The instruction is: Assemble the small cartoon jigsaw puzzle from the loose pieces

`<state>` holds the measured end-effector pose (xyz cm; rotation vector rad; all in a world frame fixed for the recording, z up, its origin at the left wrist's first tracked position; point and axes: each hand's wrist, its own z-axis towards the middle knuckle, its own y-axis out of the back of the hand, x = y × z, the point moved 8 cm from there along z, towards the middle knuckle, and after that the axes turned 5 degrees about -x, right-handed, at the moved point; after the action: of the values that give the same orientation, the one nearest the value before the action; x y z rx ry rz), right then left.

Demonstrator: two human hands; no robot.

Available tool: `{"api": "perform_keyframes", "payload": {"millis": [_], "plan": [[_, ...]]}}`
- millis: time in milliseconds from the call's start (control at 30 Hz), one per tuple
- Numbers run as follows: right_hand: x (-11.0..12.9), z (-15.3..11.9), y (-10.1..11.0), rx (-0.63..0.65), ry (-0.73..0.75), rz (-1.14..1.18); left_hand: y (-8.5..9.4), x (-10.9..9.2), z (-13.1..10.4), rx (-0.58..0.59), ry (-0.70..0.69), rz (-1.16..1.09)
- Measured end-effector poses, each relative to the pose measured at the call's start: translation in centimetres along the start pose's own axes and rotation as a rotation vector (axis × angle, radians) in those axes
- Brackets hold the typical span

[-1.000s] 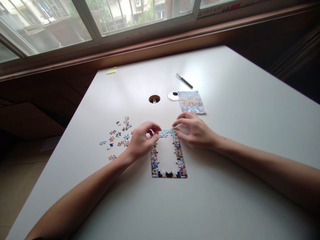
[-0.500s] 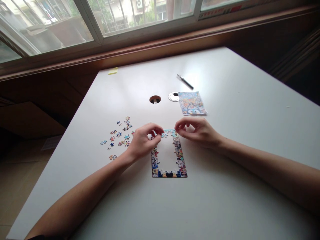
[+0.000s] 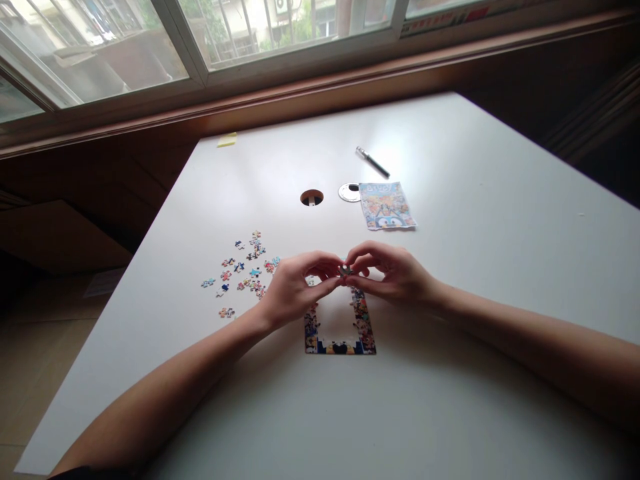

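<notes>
Between the fingertips of both hands is a small grey-looking puzzle piece (image 3: 345, 271), raised above the table. My left hand (image 3: 303, 283) pinches it from the left, and my right hand (image 3: 393, 272) grips its other side. Below them lies a rectangular puzzle border (image 3: 364, 317), joined from colourful pieces around a bare white middle. Its upper part is mostly hidden behind my hands. Left of my left hand, several loose puzzle pieces (image 3: 240, 267) are scattered on the table.
A picture sheet (image 3: 387, 205) lies beyond my right hand, partly over a round metal cover (image 3: 349, 193). Behind it rests a black pen (image 3: 373, 162). The white table (image 3: 440, 400) has a round hole (image 3: 312, 198) and a yellow sticker (image 3: 227, 139) near its far edge.
My hands have come together over the top of the puzzle border. A piece now shows between their fingertips. Earlier they were apart at its upper corners.
</notes>
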<state>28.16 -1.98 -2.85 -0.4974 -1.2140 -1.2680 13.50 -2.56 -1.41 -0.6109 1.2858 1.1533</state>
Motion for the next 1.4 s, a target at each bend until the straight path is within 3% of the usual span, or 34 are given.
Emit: {"api": "perform_keyframes", "payload": {"millis": [300,700,833,933,1033,1200,1400], "plan": [[0.4,0.5,0.8,-0.046,0.104,-0.1,0.4,0.6,0.0,-0.032,0.031,0.032],[0.6,0.4,0.9,-0.072,0.125,-0.111,0.2,0.9,0.0,0.006,0.022,0.03],[0.4,0.7,1.7,-0.124,0.08,-0.133,1.0,0.7,0.1,-0.063,-0.002,0.181],[-0.5,1.1,2.7,-0.183,0.026,-0.227,1.8,0.3,0.3,-0.122,-0.078,0.427],[-1.4,1.2,2.9,-0.155,-0.003,-0.327,1.5,0.0,0.2,-0.091,-0.219,0.574],[-1.1,1.0,2.1,-0.087,0.052,-0.395,0.5,0.2,-0.3,0.004,-0.372,0.628],[-0.4,1.0,1.8,-0.076,0.125,-0.446,0.3,-0.1,-0.4,0.012,-0.426,0.634]]}}
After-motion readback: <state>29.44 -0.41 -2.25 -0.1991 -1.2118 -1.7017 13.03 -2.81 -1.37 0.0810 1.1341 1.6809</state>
